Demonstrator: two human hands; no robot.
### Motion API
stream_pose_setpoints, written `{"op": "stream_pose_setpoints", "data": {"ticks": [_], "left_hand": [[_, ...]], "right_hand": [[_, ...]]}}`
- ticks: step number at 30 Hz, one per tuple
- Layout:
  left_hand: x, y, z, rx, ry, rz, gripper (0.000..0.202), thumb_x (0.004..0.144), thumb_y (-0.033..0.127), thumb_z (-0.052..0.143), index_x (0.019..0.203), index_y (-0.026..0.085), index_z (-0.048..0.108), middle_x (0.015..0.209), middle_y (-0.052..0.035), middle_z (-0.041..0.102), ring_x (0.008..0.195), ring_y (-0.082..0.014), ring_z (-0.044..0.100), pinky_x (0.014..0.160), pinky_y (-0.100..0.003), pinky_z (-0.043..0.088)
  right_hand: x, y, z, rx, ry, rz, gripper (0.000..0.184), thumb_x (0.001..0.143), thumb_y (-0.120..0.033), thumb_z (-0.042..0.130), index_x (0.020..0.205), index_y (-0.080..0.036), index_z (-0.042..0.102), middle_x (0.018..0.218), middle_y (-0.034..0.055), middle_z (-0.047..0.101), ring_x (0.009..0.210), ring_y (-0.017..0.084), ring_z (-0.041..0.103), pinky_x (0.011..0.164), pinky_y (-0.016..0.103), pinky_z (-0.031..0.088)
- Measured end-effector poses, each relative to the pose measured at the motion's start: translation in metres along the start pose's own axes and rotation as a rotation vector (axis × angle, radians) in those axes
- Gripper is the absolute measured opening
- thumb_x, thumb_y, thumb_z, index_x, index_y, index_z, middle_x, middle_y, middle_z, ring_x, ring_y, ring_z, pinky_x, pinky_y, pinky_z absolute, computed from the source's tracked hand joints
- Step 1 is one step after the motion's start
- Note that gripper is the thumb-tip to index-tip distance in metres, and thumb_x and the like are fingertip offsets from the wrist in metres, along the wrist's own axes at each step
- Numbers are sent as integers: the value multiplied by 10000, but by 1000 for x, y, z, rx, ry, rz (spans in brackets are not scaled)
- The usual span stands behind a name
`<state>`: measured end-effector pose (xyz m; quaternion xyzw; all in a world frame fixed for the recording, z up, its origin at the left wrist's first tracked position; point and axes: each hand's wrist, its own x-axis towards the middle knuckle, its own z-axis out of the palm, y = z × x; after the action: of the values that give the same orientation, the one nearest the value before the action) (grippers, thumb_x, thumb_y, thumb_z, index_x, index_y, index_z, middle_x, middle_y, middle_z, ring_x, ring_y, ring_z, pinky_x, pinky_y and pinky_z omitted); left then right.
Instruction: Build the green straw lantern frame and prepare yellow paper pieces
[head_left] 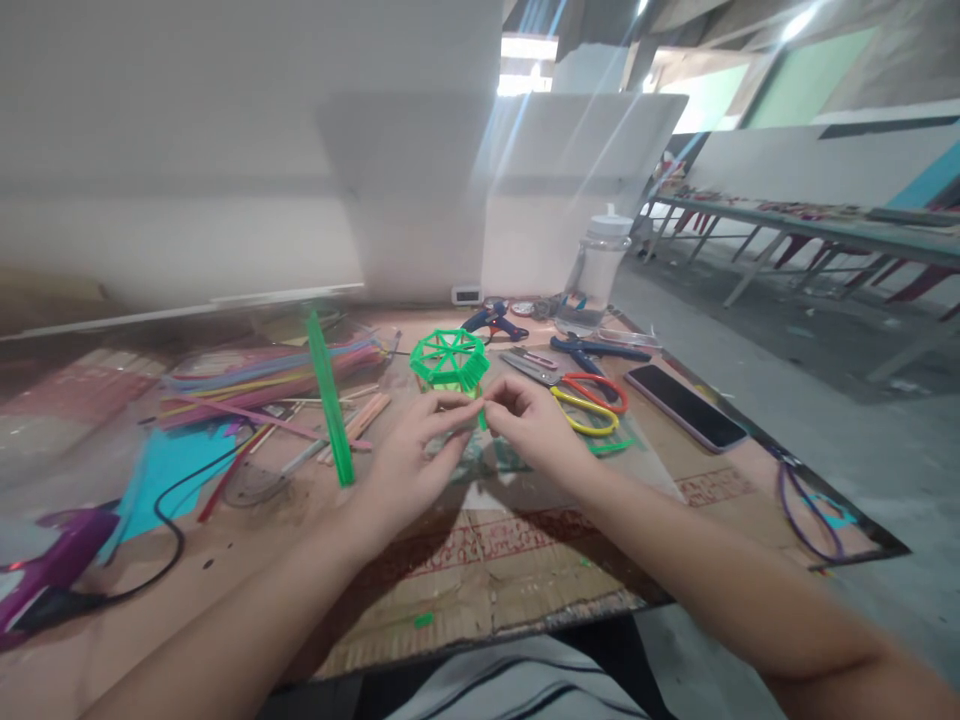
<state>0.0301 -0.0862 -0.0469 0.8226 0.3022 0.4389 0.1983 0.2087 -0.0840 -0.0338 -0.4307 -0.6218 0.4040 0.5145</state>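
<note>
My left hand [416,455] and my right hand [529,420] meet at the middle of the cardboard-covered table [487,580], fingertips pinched together on the lower edge of a green straw wheel-shaped frame [448,362]. The frame stands just beyond my fingers, and a short green straw piece [481,418] shows between them. Both hands have curled, closed fingers. A bundle of green straws [330,400] stands tilted to the left of my left hand.
Coloured straws [262,375] lie in a pile at the left. Scissors [589,400], a blue glue gun [495,322], pliers [596,348], a phone [686,405] and a water bottle [596,270] sit at the right. A purple glue gun [52,565] with black cable lies near left.
</note>
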Motion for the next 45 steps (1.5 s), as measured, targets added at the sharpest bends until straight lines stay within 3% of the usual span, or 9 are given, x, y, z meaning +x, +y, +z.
{"op": "stream_pose_setpoints", "data": {"ticks": [4,9,15,18,24,30,34,40,45], "left_hand": [[1,0,-4,248,-32,105,330,942,224,633,1268,226,684,1208,-94,683,1120,-232,624,949,-398,487],[22,3,-21,428,51,202,145,934,310,661,948,204,758,1012,-68,717,996,-241,636,903,-415,443],[55,-10,-31,374,-24,96,236,942,328,587,812,187,725,907,-62,713,925,-242,633,878,-404,435],[58,-5,-33,286,-63,5,318,959,417,536,828,191,717,897,-54,714,899,-224,633,829,-355,440],[43,9,-29,220,-210,-270,414,887,593,581,823,224,758,783,-21,728,702,-188,618,616,-282,389],[43,5,-26,90,-321,-459,341,865,465,550,697,202,688,629,19,627,605,-163,555,538,-262,340],[50,11,-33,210,-311,-416,297,859,384,512,661,201,639,611,13,595,597,-168,536,533,-275,308],[64,10,-42,365,-313,-215,321,907,361,499,651,196,602,628,-6,598,593,-167,513,558,-295,283],[79,-10,-41,422,-348,41,284,946,318,529,739,191,675,747,-44,673,742,-207,582,680,-311,361]], "right_hand": [[3,9,4,122,0,126,83,663,-277,578,680,-204,543,574,-63,544,526,94,497,530,226,400],[-1,15,12,325,-30,345,189,646,-329,665,671,-212,518,501,-70,537,433,86,473,450,209,395],[0,13,11,462,-84,518,222,649,-323,698,688,-205,515,521,-66,535,417,74,450,457,222,446],[3,14,5,354,-32,418,199,688,-334,660,695,-213,502,514,-68,527,422,85,448,472,236,437],[2,7,-2,-177,115,-66,119,798,-289,610,744,-214,535,646,-40,544,604,123,508,581,253,407],[0,6,-8,-403,120,-262,32,860,-221,557,854,-210,586,740,-5,598,660,143,558,633,270,438],[4,1,-15,-534,0,-351,203,893,-199,556,1065,-200,664,859,36,690,747,164,616,712,298,469],[27,-11,-21,-415,-171,-33,117,851,-282,657,822,-183,711,641,-9,660,568,126,563,559,257,413],[29,-1,-21,50,-234,245,299,781,-468,743,750,-173,703,549,-22,633,496,112,576,526,240,447]]}}
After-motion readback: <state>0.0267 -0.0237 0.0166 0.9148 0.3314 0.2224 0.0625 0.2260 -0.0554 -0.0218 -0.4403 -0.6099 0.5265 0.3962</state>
